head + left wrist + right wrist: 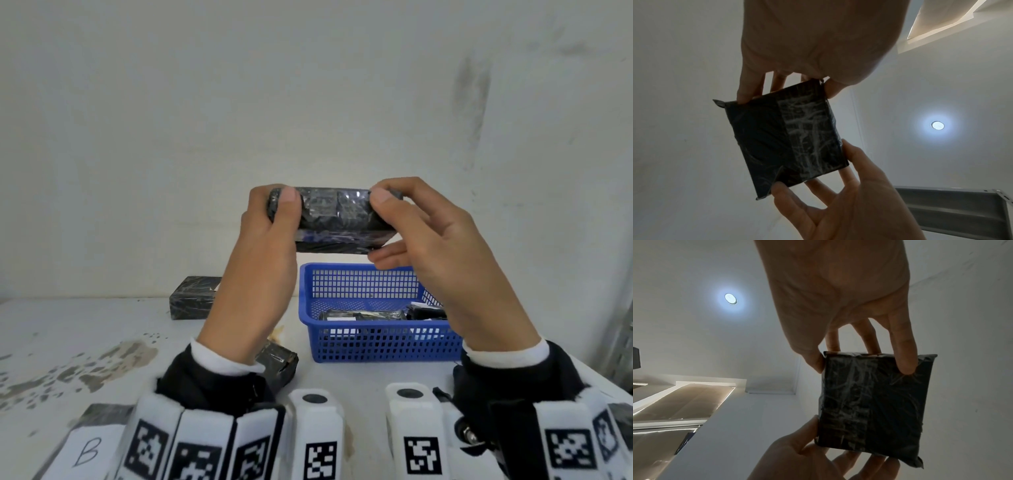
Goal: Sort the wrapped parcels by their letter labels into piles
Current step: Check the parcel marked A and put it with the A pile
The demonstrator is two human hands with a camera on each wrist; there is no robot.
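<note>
Both hands hold one parcel (pixel 329 219) up in the air above the basket (pixel 373 342) — left hand (pixel 263 246) pinching its left end, right hand (pixel 435 246) its right, thumbs on the near face. No letter shows on it. Sorting looks partly done: a parcel marked B (pixel 89 445) lies at the tabletop's (pixel 68 342) near left corner, another (pixel 193 298) by the far edge, a third (pixel 279 365) nearer, and more remain in the basket. The wrap is black, crinkled film under glossy tape; the basket is blue plastic mesh.
</note>
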